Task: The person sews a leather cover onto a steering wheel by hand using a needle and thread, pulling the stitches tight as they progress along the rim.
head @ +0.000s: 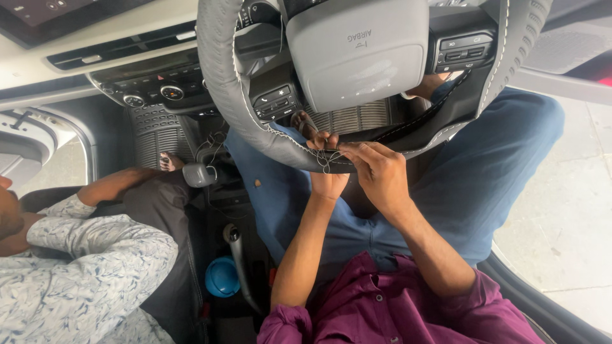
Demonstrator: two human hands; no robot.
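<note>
A grey stitched cover wraps the rim of the steering wheel, whose grey centre pad is above my hands. Both hands meet at the bottom of the rim. My left hand grips the rim from below, its fingertips pressed on the cover's seam. Just to its right, my right hand pinches a thin thread that loops loosely at the seam. I cannot make out a needle. White stitching runs along the inner edge of the cover.
Another person in a patterned white shirt sits in the seat to my left, a hand resting on a knee. A lever and a blue round object lie between the seats. Pale pavement shows at right.
</note>
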